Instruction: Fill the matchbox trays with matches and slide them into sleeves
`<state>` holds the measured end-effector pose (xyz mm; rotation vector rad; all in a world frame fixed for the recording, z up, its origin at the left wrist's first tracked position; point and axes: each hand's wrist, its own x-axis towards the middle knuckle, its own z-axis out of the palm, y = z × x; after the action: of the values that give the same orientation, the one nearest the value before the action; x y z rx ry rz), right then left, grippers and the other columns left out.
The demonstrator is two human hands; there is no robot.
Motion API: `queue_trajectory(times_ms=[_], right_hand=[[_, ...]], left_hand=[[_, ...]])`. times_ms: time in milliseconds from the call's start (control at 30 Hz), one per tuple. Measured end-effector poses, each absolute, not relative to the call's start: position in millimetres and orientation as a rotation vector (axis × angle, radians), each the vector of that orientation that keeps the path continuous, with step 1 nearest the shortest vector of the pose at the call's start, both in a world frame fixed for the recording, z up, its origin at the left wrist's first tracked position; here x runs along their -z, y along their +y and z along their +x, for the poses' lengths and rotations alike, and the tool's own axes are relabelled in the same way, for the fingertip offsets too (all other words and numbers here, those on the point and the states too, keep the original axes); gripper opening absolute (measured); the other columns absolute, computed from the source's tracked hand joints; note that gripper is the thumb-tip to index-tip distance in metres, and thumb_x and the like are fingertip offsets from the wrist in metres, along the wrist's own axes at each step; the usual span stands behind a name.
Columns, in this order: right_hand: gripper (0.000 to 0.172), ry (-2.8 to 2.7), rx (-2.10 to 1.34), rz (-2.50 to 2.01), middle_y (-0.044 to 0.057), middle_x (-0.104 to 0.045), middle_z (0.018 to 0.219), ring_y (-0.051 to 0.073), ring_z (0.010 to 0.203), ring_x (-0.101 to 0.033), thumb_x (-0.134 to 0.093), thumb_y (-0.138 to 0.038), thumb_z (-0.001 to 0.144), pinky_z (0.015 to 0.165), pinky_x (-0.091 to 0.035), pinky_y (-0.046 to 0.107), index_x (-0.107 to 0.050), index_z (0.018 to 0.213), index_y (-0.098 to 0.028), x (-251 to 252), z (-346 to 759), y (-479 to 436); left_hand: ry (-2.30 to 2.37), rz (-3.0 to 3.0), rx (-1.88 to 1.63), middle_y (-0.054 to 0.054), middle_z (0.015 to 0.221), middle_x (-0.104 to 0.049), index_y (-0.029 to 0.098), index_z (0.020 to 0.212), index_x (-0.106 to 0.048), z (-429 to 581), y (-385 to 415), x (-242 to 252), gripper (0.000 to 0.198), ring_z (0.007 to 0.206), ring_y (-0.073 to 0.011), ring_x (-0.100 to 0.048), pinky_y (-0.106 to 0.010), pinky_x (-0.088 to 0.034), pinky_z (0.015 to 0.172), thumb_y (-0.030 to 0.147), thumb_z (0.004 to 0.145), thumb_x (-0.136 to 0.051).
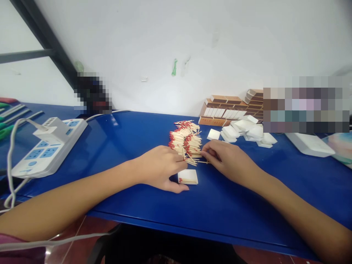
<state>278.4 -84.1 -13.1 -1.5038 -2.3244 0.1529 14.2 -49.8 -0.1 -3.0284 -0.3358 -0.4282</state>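
A heap of red-tipped matchsticks (180,138) lies on the blue table in front of both hands. Just below it sits a small white matchbox tray (191,173) with a few matchsticks along its near side. My left hand (162,168) is beside the tray's left end, thumb and fingers apart, fingertips at the heap's near edge. At the heap's right edge, my right hand (227,157) has its fingers bent together, touching the stick ends; what they pinch, if anything, is hidden. A few loose sticks lie under its fingertips.
White trays (249,128) are piled at the right, before stacked brown matchboxes (220,112) against the wall. A power strip (49,150) with a white cable stands at the left. A white box (310,144) lies far right. The table's front edge (165,227) runs below my forearms.
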Motion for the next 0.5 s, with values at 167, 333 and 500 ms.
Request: queue_trajectory(times_ms=[167, 333, 500], right_hand=[[0.021, -2.282, -0.217, -1.483, 0.005, -0.066, 0.084, 0.018, 0.07, -0.059, -0.051, -0.037, 0.104, 0.063, -0.042, 0.03, -0.06, 0.094, -0.021, 13, 280, -84], [0.022, -2.186, -0.32, -1.497, 0.003, -0.066, 0.078, 0.017, 0.065, -0.057, -0.052, -0.04, 0.104, 0.061, -0.041, 0.03, -0.06, 0.095, -0.022, 7, 278, -88], [0.019, -2.148, -0.377, -1.472, 0.001, -0.064, 0.076, 0.015, 0.063, -0.054, -0.054, -0.037, 0.104, 0.059, -0.039, 0.028, -0.06, 0.094, -0.022, -1, 271, -97]], left_hand=[[-0.322, -3.028, 0.444, -0.003, 0.07, -0.067, 0.016, 0.083, -0.069, 14, -49, 0, 0.042, 0.062, -0.019, -0.063, -0.034, -0.045, 0.058, 0.057, 0.09, -0.063], [-0.332, -3.032, 0.446, -0.003, 0.069, -0.067, 0.016, 0.08, -0.067, 14, -48, 0, 0.042, 0.062, -0.0182, -0.062, -0.032, -0.043, 0.057, 0.057, 0.091, -0.063], [-0.406, -3.04, 0.43, -0.002, 0.071, -0.068, 0.017, 0.082, -0.067, 14, -46, -1, 0.042, 0.063, -0.018, -0.063, -0.032, -0.042, 0.057, 0.058, 0.091, -0.064]])
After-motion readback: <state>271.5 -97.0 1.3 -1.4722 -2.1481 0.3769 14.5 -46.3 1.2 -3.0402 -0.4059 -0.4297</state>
